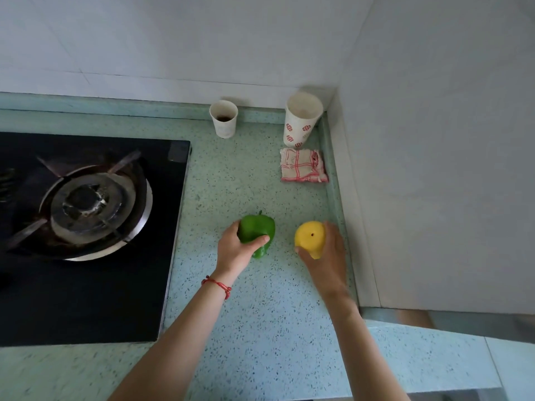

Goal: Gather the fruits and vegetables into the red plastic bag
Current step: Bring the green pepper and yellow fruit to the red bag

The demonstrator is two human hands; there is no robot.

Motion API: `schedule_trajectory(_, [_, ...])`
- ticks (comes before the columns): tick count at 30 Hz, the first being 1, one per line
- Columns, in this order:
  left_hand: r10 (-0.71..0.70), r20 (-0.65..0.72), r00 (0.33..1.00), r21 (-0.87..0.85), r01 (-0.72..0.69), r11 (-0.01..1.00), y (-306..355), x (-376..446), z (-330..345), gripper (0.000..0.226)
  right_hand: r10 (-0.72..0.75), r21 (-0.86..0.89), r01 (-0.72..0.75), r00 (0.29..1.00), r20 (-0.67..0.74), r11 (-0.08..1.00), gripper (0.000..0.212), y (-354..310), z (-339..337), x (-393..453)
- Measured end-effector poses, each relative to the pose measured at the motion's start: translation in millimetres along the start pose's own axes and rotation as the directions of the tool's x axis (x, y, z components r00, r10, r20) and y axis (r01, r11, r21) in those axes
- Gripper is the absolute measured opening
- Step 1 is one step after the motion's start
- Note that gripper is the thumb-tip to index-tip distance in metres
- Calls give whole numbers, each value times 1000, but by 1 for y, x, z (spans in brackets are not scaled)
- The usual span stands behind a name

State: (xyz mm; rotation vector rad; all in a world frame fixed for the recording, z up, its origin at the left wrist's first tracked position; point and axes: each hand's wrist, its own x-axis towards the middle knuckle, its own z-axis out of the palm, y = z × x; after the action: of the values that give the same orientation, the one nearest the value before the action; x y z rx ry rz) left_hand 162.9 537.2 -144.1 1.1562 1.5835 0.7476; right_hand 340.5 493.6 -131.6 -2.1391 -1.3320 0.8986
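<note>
Both hands closed on produce, lower centre of frame: my left hand (235, 250) wraps green pepper (257, 231), right hand (327, 250) cups yellow fruit (309, 237), both low over countertop (275, 328). Step: pickup. Red bag out of view; next, find it, carry both over.

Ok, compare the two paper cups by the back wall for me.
The left cup is shorter and plain white; the right cup is taller with red flower prints. The left cup stands clear of the corner; the right cup sits in it, just behind the checked cloth. Both are upright and open-topped.
</note>
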Motion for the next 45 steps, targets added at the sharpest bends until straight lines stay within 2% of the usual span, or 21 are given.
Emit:
schedule_trajectory(7, [-40, -17, 999, -83, 39, 996, -3, -2, -4, 40, 32, 96, -28, 999, -43, 995, 87, 1, 0, 3])
schedule_trajectory(13, [-102, -24, 995, -202, 95, 975, -5, -17, -19, 38, 120, 328, -100, 992, -43, 939, 79, -15, -6, -4])
schedule_trajectory(16, [-108, -44, 993, -248, 94, 964, -4, -33, -32, 34, 139, 391, -129, 990, 2, 911, 72, -23, -7, -11])
schedule_trajectory(22, [-167, -120, 979, -359, 114, 927, -17, -62, -63, 33, 88, 538, -153, 986, 145, 829, 52, -36, 6, -30])
schedule_trajectory(27, [-247, -227, 942, -481, 112, 869, -33, -93, -84, 16, 20, 585, -203, 952, 304, 785, 52, -45, 20, -41])
schedule_trajectory(31, [-299, -353, 886, -562, 55, 825, -41, -129, -90, 11, -90, 567, -186, 901, 424, 803, 52, -54, 28, -50])
schedule_trajectory(35, [-351, -446, 824, -660, -38, 750, -47, -175, -89, 28, -193, 535, -156, 821, 538, 830, 55, -61, 31, -66])
schedule_trajectory(41, [-436, -605, 667, -715, -213, 666, -59, -248, -81, 31, -279, 466, -112, 672, 686, 877, 47, -70, 47, -99])
schedule_trajectory(45, [-498, -674, 546, -709, -288, 644, -73, -299, -81, 32, -333, 436, -67, 546, 769, 897, 39, -77, 63, -134])
